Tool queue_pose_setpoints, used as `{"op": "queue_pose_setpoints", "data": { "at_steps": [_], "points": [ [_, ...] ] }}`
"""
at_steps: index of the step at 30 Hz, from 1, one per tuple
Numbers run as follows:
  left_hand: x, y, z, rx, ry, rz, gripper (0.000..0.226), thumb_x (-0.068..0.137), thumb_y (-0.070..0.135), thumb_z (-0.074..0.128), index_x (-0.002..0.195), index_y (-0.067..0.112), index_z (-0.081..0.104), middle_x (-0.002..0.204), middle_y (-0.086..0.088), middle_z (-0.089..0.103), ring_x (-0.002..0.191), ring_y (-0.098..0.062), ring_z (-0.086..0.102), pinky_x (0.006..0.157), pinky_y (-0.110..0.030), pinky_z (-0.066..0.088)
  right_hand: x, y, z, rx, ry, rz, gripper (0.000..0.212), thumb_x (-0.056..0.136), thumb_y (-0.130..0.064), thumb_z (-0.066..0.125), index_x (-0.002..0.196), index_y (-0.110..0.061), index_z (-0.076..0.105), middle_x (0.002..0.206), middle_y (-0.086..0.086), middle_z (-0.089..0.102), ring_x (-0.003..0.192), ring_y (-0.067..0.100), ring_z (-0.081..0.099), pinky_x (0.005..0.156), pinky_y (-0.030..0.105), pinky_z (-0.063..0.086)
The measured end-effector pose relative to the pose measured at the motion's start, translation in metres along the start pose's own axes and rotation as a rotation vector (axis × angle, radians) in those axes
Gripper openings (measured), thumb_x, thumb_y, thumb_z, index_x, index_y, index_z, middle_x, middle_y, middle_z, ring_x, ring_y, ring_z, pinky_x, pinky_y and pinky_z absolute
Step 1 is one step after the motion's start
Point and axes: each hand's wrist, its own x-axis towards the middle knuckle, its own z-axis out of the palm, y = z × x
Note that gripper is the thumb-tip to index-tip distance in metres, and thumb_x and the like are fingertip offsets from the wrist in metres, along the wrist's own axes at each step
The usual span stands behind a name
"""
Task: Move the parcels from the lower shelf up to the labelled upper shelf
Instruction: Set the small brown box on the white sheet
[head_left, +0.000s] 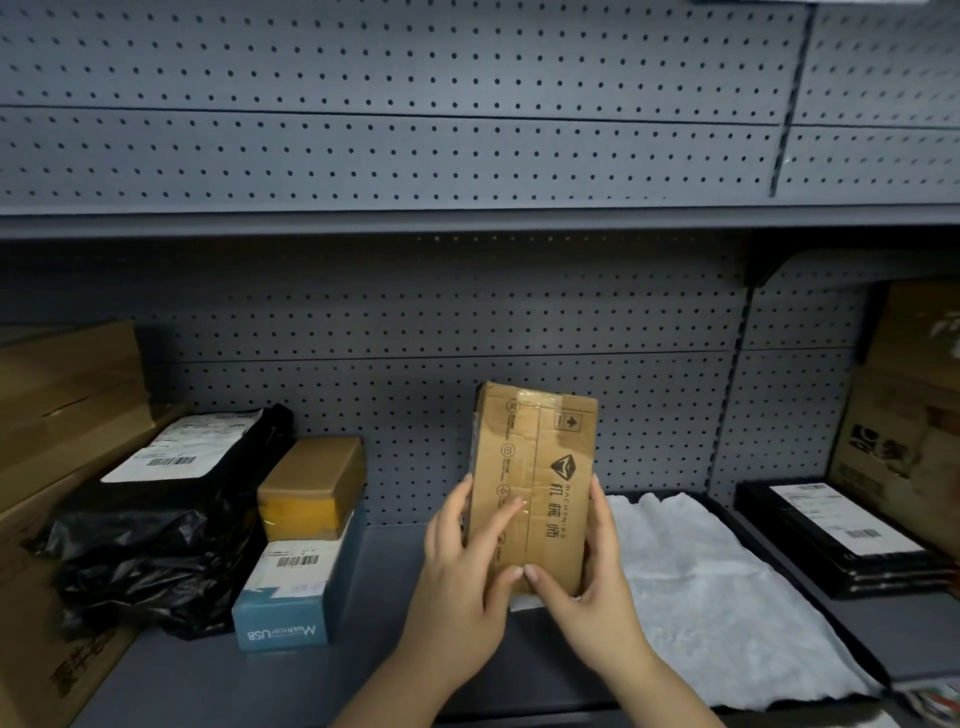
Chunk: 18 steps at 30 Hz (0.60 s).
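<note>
L hand (462, 561) & R hand (589, 571) grip brown box (535, 483) by its sides, fingers curled, thumbs meeting on front. Box upright over lower shelf (384, 577), below upper shelf. White bag (701, 587) just R of hands, black bag (156, 545) well L, blue box (291, 618) nearer L.

Glossy tape sheens the brown cardboard parcel (535, 483); left of it, a crinkled shiny black plastic mailer (156, 525); behind, matt grey perforated metal backboard (395, 156).

Cardboard parcel (535, 488) between both hands
</note>
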Motion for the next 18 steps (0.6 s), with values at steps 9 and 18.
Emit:
{"op": "queue_pose_setpoints", "data": {
  "at_steps": [9, 18],
  "points": [
    [0.067, 0.066, 0.046, -0.256, -0.099, -0.063, 0.040, 0.085, 0.046, 0.067, 0.122, 0.044, 0.054, 0.143, 0.020, 0.026, 0.122, 0.013, 0.025, 0.099, -0.010, 0.022, 0.039, -0.041, -0.117, 0.012, -0.003, 0.239, 0.083, 0.080, -0.005, 0.076, 0.139, -0.045, 0.034, 0.112, -0.023, 0.068, 0.105, -0.001, 0.065, 0.083, 0.024, 0.057],
    [0.099, 0.140, 0.121, -0.314, -0.179, -0.286, 0.033, 0.087, 0.047, 0.063, 0.119, 0.042, 0.058, 0.136, 0.004, 0.037, 0.133, -0.016, 0.034, 0.104, -0.030, 0.034, 0.053, -0.035, -0.222, -0.047, -0.063, 0.452, 0.083, 0.073, -0.022, 0.083, 0.143, -0.030, 0.038, 0.103, -0.016, 0.071, 0.102, 0.007, 0.068, 0.099, 0.036, 0.051]
  ]
}}
